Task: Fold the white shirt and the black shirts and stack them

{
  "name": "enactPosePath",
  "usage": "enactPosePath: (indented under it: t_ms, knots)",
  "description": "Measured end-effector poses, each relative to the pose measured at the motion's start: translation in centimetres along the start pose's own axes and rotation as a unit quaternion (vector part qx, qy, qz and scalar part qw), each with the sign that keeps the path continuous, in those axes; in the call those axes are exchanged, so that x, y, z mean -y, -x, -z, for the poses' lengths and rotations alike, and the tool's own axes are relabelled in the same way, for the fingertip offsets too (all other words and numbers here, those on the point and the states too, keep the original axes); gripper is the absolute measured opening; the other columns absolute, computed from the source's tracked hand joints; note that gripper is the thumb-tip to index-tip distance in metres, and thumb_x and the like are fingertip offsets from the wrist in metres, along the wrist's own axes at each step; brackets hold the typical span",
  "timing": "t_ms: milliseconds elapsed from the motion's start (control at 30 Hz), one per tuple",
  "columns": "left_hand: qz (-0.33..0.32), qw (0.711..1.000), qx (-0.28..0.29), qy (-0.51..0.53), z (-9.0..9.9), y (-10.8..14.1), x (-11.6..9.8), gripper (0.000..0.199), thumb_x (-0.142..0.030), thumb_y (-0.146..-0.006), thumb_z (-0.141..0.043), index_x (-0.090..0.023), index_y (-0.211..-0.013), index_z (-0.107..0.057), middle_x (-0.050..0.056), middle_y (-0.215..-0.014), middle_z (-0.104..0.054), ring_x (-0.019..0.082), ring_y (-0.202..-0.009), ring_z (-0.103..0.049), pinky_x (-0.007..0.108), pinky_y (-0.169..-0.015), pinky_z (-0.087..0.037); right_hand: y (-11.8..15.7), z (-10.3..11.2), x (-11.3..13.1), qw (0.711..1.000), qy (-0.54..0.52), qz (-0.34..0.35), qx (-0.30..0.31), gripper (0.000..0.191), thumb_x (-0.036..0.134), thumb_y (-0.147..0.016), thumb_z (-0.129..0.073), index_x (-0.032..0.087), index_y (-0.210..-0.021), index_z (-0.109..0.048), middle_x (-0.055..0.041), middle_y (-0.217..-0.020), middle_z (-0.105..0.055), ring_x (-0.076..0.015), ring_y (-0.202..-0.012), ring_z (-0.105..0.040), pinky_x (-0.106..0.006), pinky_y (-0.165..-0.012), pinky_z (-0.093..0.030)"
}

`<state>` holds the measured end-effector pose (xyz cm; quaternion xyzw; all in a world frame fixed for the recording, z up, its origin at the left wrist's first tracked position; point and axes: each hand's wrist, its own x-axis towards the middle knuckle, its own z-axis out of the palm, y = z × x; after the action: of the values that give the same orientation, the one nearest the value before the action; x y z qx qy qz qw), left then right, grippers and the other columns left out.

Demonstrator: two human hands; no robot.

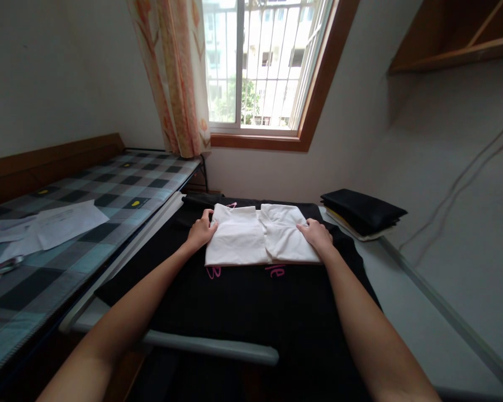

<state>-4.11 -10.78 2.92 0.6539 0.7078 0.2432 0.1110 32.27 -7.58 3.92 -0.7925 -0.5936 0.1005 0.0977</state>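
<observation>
A white folded cloth garment (238, 237) lies flat in the middle, its two sides folded inward and meeting at a rough seam near the centre. My left hand (202, 230) is closed on its left edge, thumb on top and fingertips at the far side. At the right edge, my right hand (317, 234) pinches the fabric between thumb and fingers, and creases run from there. Underneath spreads a black cloth (251, 307) with pink lettering, partly covered by the garment. What exact kind of garment it is does not show.
A stack of dark folded items (362, 212) sits at the right of the white table (419, 312). To the left stands a bed with a checked mattress (151, 173) and loose papers (62, 226). A curtain (180, 78) hangs by the barred window; a wooden shelf (456, 61) juts from the right wall.
</observation>
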Motion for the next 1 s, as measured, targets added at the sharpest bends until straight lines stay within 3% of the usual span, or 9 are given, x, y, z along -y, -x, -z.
enactPosePath:
  t_ms: [133,233,367,467,533,633,767,833,1000]
  knots:
    - [0.02,0.998,0.048,-0.044,0.6,0.0,-0.3,0.049,-0.038,-0.088,-0.051,-0.025,-0.134,-0.041,0.008,-0.098,-0.069,0.029,-0.093,-0.066,0.036,-0.079,-0.048,0.2,0.1,0.1,1.0,0.011,0.009,0.001,0.051,0.053,-0.09,-0.046,0.02,-0.128,-0.056,-0.0188,-0.122,-0.063,-0.0319,-0.112,-0.06,-0.04,-0.087,-0.045]
    - [-0.005,0.995,0.007,-0.096,0.5,0.7,-0.8,0.042,-0.035,-0.09,-0.047,-0.023,-0.13,-0.049,0.013,-0.109,-0.065,0.032,-0.1,-0.063,0.042,-0.084,-0.047,0.6,0.0,0.2,1.0,0.021,0.02,-0.009,0.051,0.054,-0.091,-0.044,0.019,-0.126,-0.056,-0.0199,-0.119,-0.063,-0.0326,-0.11,-0.061,-0.04,-0.085,-0.045]
    - [-0.208,0.968,-0.083,-0.116,-0.5,2.2,-1.7,0.035,-0.029,-0.09,-0.049,-0.021,-0.122,-0.061,0.015,-0.134,-0.051,0.031,-0.126,-0.046,0.046,-0.104,-0.035,1.3,0.2,0.4,0.996,0.057,0.057,-0.047,0.047,0.052,-0.092,-0.043,0.017,-0.12,-0.059,-0.0208,-0.108,-0.067,-0.0329,-0.104,-0.064,-0.041,-0.083,-0.046]
    - [-0.341,0.933,-0.009,-0.112,-1.5,3.0,-2.2,0.049,-0.046,-0.089,-0.05,-0.023,-0.133,-0.055,0.012,-0.145,-0.043,0.033,-0.137,-0.033,0.048,-0.11,-0.026,1.3,0.6,0.2,0.99,0.047,0.086,-0.101,0.045,0.05,-0.092,-0.045,0.016,-0.116,-0.062,-0.0205,-0.103,-0.069,-0.0336,-0.102,-0.065,-0.041,-0.083,-0.047]
    - [-0.377,0.915,0.065,-0.13,-2.0,3.3,-2.3,0.06,-0.055,-0.09,-0.045,-0.026,-0.142,-0.044,0.011,-0.149,-0.039,0.034,-0.139,-0.029,0.049,-0.111,-0.023,0.8,0.9,-0.3,0.99,-0.017,0.087,-0.107,0.047,0.052,-0.091,-0.047,0.015,-0.11,-0.066,-0.0189,-0.101,-0.07,-0.034,-0.101,-0.065,-0.04,-0.083,-0.047]
    - [-0.377,0.907,0.115,-0.15,-2.2,3.4,-2.3,0.065,-0.06,-0.091,-0.038,-0.028,-0.148,-0.035,0.011,-0.153,-0.033,0.036,-0.141,-0.025,0.049,-0.111,-0.021,-0.2,1.5,-1.6,0.977,-0.196,0.079,-0.004,0.054,0.058,-0.09,-0.045,0.012,-0.099,-0.07,-0.0154,-0.098,-0.072,-0.0316,-0.098,-0.066,-0.036,-0.08,-0.05]
    - [-0.37,0.909,0.118,-0.15,-2.0,3.3,-2.3,0.066,-0.061,-0.091,-0.037,-0.028,-0.148,-0.034,0.01,-0.155,-0.031,0.034,-0.142,-0.024,0.048,-0.112,-0.018,-0.4,2.4,-3.1,0.911,-0.357,0.09,0.185,0.051,0.051,-0.084,-0.059,0.016,-0.12,-0.063,-0.0122,-0.113,-0.069,-0.0255,-0.096,-0.067,-0.032,-0.076,-0.054]
    - [-0.368,0.911,0.116,-0.147,-1.9,3.3,-2.3,0.066,-0.061,-0.091,-0.037,-0.028,-0.148,-0.035,0.01,-0.154,-0.032,0.033,-0.142,-0.025,0.047,-0.112,-0.018,-0.2,3.0,-3.3,0.918,-0.326,0.111,0.199,0.057,0.041,-0.077,-0.069,0.017,-0.128,-0.058,-0.0125,-0.12,-0.067,-0.0245,-0.098,-0.067,-0.032,-0.079,-0.055]
    - [-0.374,0.91,0.107,-0.143,-2.2,3.2,-2.1,0.066,-0.061,-0.091,-0.038,-0.027,-0.147,-0.037,0.012,-0.153,-0.034,0.033,-0.14,-0.029,0.047,-0.112,-0.02,-0.5,5.0,-1.9,0.949,-0.224,0.158,0.154,0.058,0.027,-0.069,-0.073,0.016,-0.125,-0.061,-0.0138,-0.126,-0.063,-0.0257,-0.106,-0.063,-0.032,-0.086,-0.053]
